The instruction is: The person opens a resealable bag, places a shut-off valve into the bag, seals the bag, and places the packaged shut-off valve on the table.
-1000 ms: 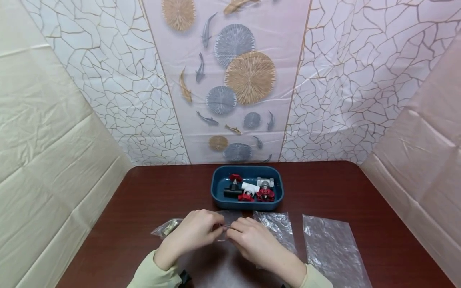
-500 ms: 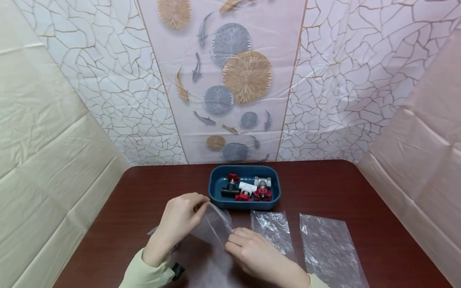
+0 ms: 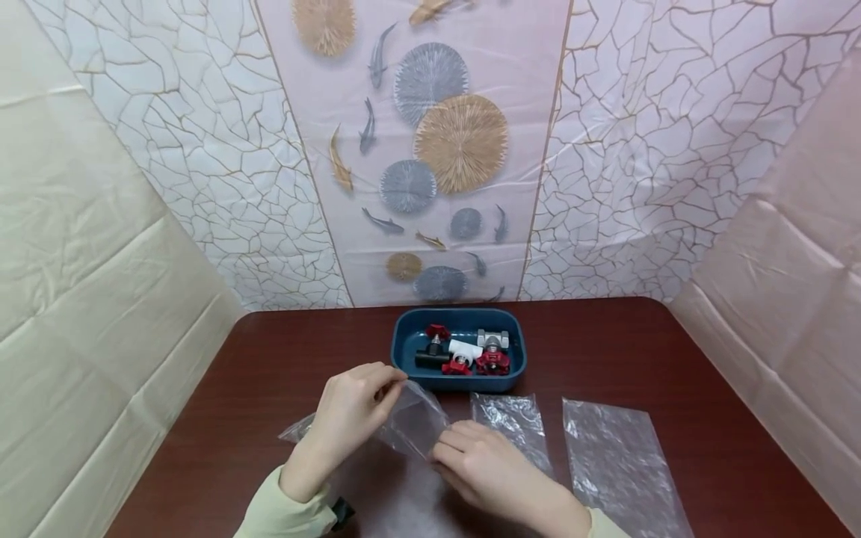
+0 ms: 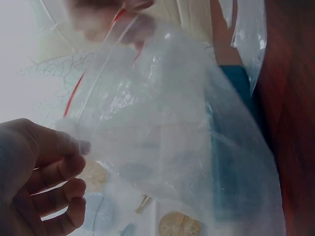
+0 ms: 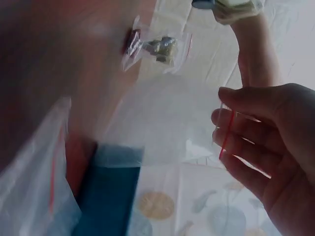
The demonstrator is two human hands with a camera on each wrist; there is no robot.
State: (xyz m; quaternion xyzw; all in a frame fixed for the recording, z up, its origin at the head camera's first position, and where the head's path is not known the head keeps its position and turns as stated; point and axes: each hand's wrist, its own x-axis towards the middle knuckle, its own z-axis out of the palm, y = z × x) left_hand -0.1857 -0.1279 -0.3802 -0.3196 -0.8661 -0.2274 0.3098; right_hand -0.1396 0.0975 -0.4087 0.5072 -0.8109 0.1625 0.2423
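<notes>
Nearest, the right hand [image 3: 480, 465] pinches one side of the clear bag [image 3: 417, 420] near its top. A bit farther and to the left, the left hand [image 3: 356, 403] pinches the other side. A second ago the hands were close together; now they are apart, so the bag's top looks spread. Flat bags [image 3: 622, 456] lie right on the bench [image 3: 605, 344], a filled bag [image 5: 157, 46] left. Far off, the blue tray [image 3: 403, 373] holds valves [image 3: 493, 363].
</notes>
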